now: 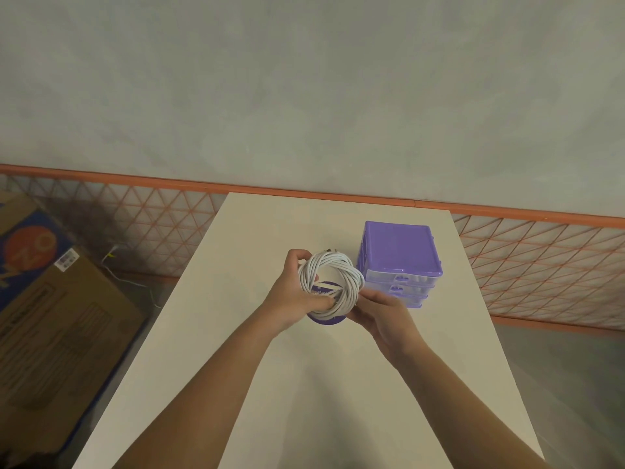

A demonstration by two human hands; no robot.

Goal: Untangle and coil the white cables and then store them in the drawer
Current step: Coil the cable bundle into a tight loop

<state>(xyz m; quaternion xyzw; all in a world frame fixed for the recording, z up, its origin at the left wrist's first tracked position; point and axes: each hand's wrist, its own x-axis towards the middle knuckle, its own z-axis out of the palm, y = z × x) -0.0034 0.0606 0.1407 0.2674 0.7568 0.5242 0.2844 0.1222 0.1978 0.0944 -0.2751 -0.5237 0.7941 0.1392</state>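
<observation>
head | both hands (pixel 297 292) grip coiled white cables (pixel 329 286) | label writing unreadable

- Two forearms show, bare up to the frame's lower edge, no sleeves.
- Left hand (pixel 293 292) and right hand (pixel 385 314): bare, wearing no gloves, rings or watch.

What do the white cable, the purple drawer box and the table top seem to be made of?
White cable: probably rubbery plastic sheath, matte; it bends into tight smooth loops.
Purple drawer box: hard plastic; opaque, faintly shiny lid with moulded edges, and translucent drawer fronts.
Table top: smooth cream surface, perhaps laminate or painted board; no grain shows, so it stays uncertain.
</observation>
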